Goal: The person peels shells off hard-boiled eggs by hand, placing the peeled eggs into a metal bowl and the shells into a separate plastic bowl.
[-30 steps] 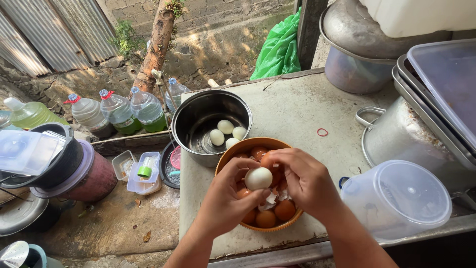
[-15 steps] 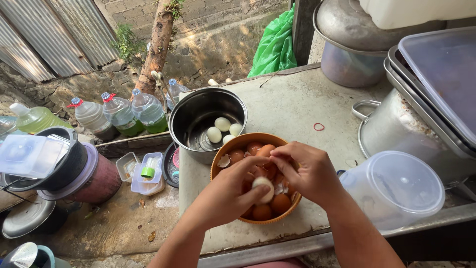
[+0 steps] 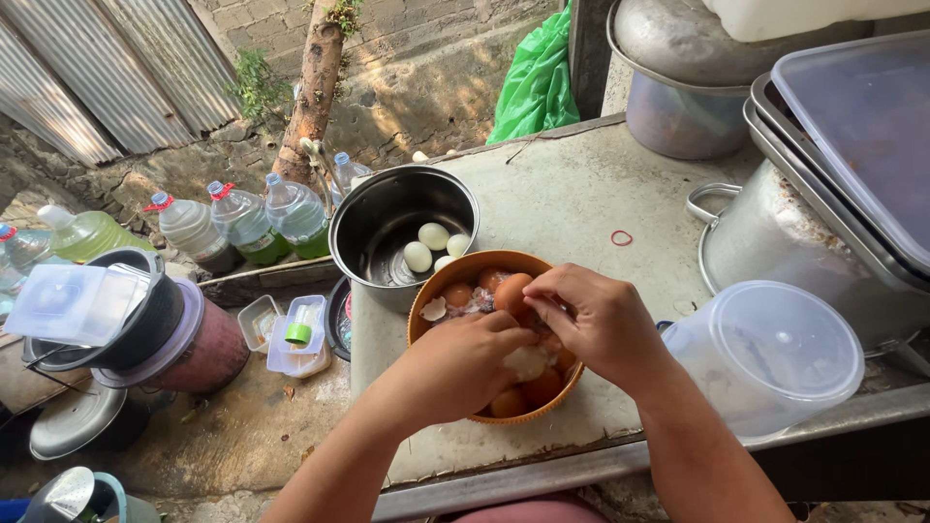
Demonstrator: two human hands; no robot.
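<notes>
egg (image 3: 526,362): peeled, pale, over the orange bowl (image 3: 426,302)
left hand (image 3: 455,363): cupped around egg
right hand (image 3: 596,324): fingers pinched, picking shell
handling: likely slippery, soft; cradle its sides, don't squeeze

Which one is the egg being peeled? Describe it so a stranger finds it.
On the grey table, find the orange bowl beside the steel pot. The left hand and right hand meet over it, holding the pale egg; neighbouring eggs are brown.

Left hand (image 3: 463,366) and right hand (image 3: 593,324) meet, fingers curled (grip seemingly closed).
</notes>
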